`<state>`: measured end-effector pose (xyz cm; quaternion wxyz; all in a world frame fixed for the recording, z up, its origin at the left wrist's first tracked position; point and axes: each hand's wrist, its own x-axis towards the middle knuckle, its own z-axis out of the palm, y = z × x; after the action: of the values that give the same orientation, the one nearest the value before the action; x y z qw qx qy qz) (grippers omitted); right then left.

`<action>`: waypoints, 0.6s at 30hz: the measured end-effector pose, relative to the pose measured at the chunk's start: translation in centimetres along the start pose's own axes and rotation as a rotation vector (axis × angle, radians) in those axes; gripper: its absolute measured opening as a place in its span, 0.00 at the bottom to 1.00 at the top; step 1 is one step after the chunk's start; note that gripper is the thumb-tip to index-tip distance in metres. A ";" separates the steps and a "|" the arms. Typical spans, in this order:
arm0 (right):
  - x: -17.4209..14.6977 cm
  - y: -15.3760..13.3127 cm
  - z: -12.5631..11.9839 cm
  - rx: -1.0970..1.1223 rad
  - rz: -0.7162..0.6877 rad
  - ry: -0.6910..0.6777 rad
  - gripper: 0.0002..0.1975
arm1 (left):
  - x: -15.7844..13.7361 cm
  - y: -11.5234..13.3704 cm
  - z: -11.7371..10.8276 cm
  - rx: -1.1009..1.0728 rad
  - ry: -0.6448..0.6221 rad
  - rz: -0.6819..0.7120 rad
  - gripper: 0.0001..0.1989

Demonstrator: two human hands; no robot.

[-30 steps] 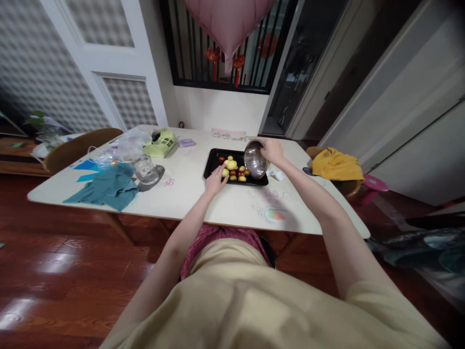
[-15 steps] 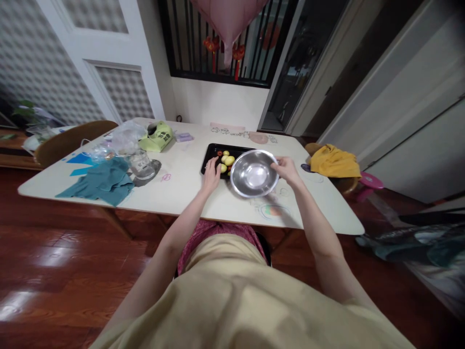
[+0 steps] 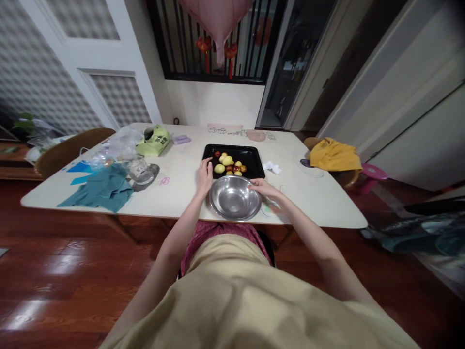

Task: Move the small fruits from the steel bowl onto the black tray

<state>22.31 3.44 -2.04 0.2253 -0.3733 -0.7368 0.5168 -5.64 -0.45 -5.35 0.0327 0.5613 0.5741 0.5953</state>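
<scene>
Round produce (image 3: pixel 227 160) lies in the black tray (image 3: pixel 252 156), none visibly left in the bowl (image 3: pixel 236 200), whose rim the right hand (image 3: pixel 264 188) pinches, the left hand (image 3: pixel 205 177) beside the tray, its grip unclear

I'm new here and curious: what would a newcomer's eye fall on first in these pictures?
Probably the round silver metal bowl near the front of the white table, its rim held by the right hand. Beyond it, roundish yellow and reddish-brown items lie in a black rectangular tray, with the left hand at the tray's left edge. At the top, a pink balloon tapers downward.
</scene>
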 end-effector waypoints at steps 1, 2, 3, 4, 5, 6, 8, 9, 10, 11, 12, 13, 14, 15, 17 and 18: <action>0.2 0.1 0.0 -0.065 -0.022 0.021 0.21 | -0.1 0.0 -0.3 -0.004 0.007 -0.004 0.28; 0.5 0.1 -0.2 -0.150 -0.046 0.070 0.21 | -0.3 0.0 -0.7 -0.009 0.014 -0.008 0.28; 0.8 0.0 -0.4 -0.251 -0.068 0.144 0.20 | -0.6 0.1 -1.0 -0.016 0.020 -0.012 0.27; 1.3 -0.2 -0.7 -0.360 -0.087 0.229 0.19 | -1.0 0.2 -1.4 -0.025 0.027 -0.014 0.27; 1.9 -0.4 -1.0 -0.469 -0.105 0.313 0.18 | -1.5 0.3 -1.8 -0.036 0.032 -0.013 0.27; 2.6 -0.6 -1.4 -0.571 -0.123 0.380 0.16 | -2.0 0.5 -2.1 -0.046 0.032 -0.006 0.28; 4.2 -1.1 -1.9 -0.730 -0.169 0.423 0.14 | -3.1 1.0 -2.9 -0.059 0.015 0.032 0.28; 5.0 -1.2 -2.1 -0.786 -0.195 0.406 0.14 | -3.6 1.3 -3.2 -0.059 -0.004 0.063 0.28; 5.8 -1.3 -2.1 -0.827 -0.215 0.379 0.15 | -4.2 1.6 -3.5 -0.056 -0.029 0.101 0.29; 6.6 -1.3 -2.1 -0.854 -0.226 0.352 0.16 | -4.6 1.9 -3.8 -0.053 -0.057 0.142 0.29; 7.3 -1.2 -2.1 -0.869 -0.231 0.329 0.16 | -5.0 2.2 -4.1 -0.054 -0.088 0.183 0.29; 7.9 -1.0 -1.9 -0.875 -0.229 0.313 0.16 | -5.4 2.5 -4.3 -0.059 -0.120 0.220 0.29; 8.4 -0.9 -1.8 -0.874 -0.223 0.302 0.16 | -5.7 2.7 -4.4 -0.066 -0.150 0.249 0.29; 8.8 -0.7 -1.6 -0.871 -0.214 0.296 0.15 | -5.9 3.0 -4.5 -0.073 -0.176 0.270 0.29; 9.4 -0.3 -1.3 -0.867 -0.195 0.285 0.14 | -6.2 3.3 -4.6 -0.083 -0.205 0.296 0.30; 9.6 -0.1 -1.2 -0.863 -0.187 0.283 0.14 | -6.3 3.4 -4.6 -0.090 -0.211 0.307 0.30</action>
<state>17.22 11.64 -2.01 0.1933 -0.4319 -0.8769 0.0840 -4.57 -8.88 -5.55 0.0267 0.6995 0.4480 0.5561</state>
